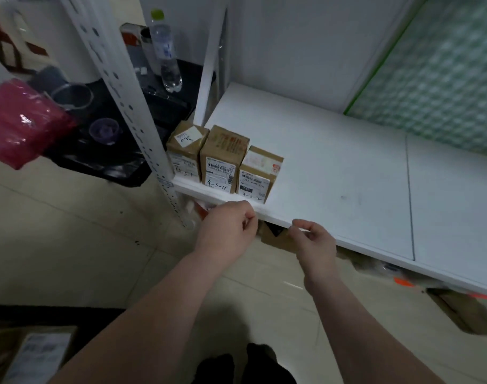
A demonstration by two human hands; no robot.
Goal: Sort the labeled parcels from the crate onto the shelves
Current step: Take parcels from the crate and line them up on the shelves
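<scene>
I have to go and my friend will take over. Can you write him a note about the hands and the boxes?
Left hand: fingers curled, holding nothing, at the front edge of the shelf.
Right hand: the same, beside it.
Done: left parcel, middle parcel and right parcel stand in a row at the shelf's front left corner.
Left: a labeled box waits at the bottom left. The crate is not clearly in view, so more may remain.

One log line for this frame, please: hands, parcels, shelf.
left hand: fingers curled, holds nothing, by shelf edge | right hand: same | parcels: three upright side by side at shelf's front left corner
</scene>
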